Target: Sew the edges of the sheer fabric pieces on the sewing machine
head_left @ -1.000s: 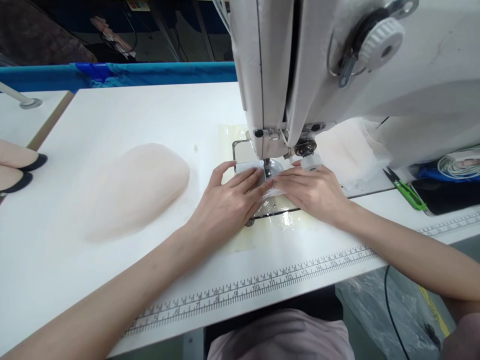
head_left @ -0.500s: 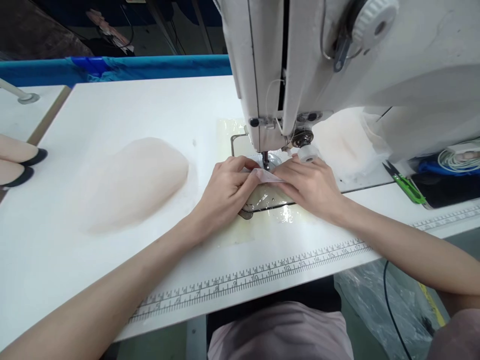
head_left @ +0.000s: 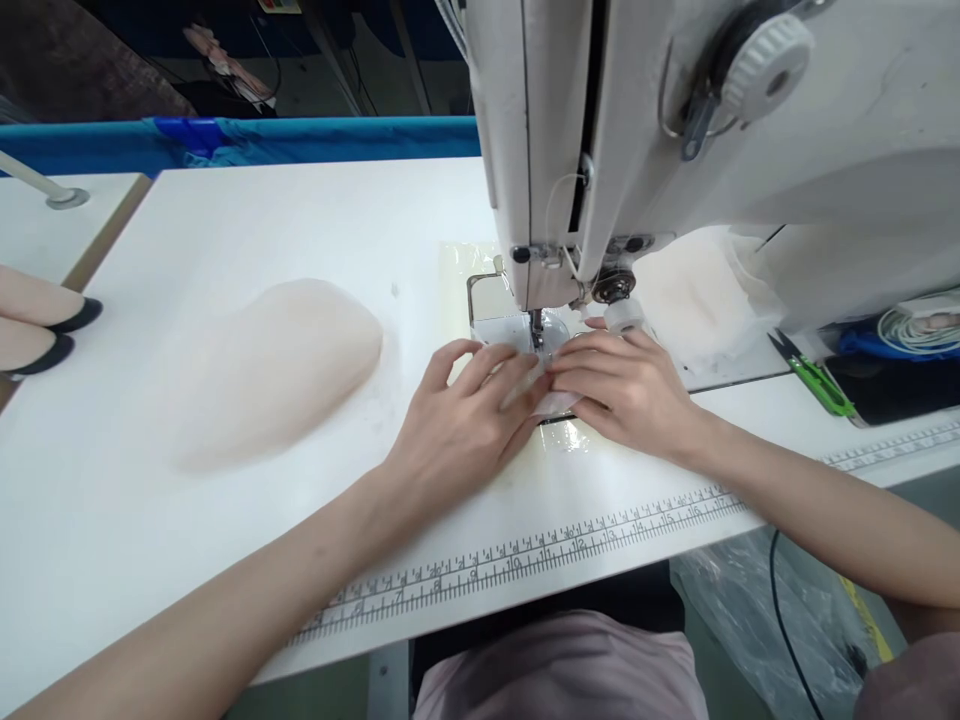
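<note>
A small piece of sheer white fabric (head_left: 556, 403) lies at the sewing machine (head_left: 504, 120), just in front of its presser foot (head_left: 536, 332). My left hand (head_left: 466, 415) has the fabric's left side between thumb and bent fingers, knuckles raised. From the right, my right hand (head_left: 630, 390) holds the same fabric, its fingers together close to the foot. The fingertips of both hands nearly meet there. Much of the fabric is hidden under the fingers, and the needle point cannot be made out.
A pale sheer fabric pile (head_left: 285, 370) lies left on the white table (head_left: 420, 560); another pale pile (head_left: 705, 290) sits behind my right hand. Green thread snips (head_left: 817, 385) lie beside a dark flat object (head_left: 900, 388). A ruler strip (head_left: 510, 565) runs along the front edge.
My left hand has shifted right and toward me, its fingers now bent over the fabric. The right hand has moved slightly toward me. The fabric edge held up before now sits lower.
</note>
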`<state>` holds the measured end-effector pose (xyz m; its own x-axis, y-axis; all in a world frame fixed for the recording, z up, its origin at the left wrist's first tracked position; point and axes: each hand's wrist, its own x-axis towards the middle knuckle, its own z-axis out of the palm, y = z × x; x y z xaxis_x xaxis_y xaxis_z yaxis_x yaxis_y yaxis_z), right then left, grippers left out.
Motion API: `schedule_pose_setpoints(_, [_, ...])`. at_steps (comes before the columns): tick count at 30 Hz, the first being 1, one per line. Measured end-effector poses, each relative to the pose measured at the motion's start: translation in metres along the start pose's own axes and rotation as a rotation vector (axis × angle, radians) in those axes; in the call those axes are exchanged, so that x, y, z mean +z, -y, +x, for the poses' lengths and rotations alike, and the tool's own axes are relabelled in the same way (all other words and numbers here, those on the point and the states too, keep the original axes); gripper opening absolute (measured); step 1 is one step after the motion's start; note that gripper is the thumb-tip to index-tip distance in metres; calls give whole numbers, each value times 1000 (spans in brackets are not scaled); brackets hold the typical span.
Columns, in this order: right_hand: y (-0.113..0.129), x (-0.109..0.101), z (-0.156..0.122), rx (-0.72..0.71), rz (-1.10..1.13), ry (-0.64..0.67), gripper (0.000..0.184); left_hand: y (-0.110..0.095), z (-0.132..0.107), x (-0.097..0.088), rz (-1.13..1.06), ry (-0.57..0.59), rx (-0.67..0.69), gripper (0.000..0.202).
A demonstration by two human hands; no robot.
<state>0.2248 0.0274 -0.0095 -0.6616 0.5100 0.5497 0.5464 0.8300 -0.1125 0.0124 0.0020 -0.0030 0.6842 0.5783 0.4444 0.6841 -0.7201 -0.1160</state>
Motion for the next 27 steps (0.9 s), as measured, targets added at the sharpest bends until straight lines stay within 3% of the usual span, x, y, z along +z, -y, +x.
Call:
schedule_pose_setpoints(6, [2, -3, -2, -88, -106, -35, 21, -9, -4, -8, 99, 53, 27, 28])
schedule_pose_setpoints(27, [-10, 5, 5, 5, -118, -2, 22, 13, 6, 6, 69, 71, -26, 31])
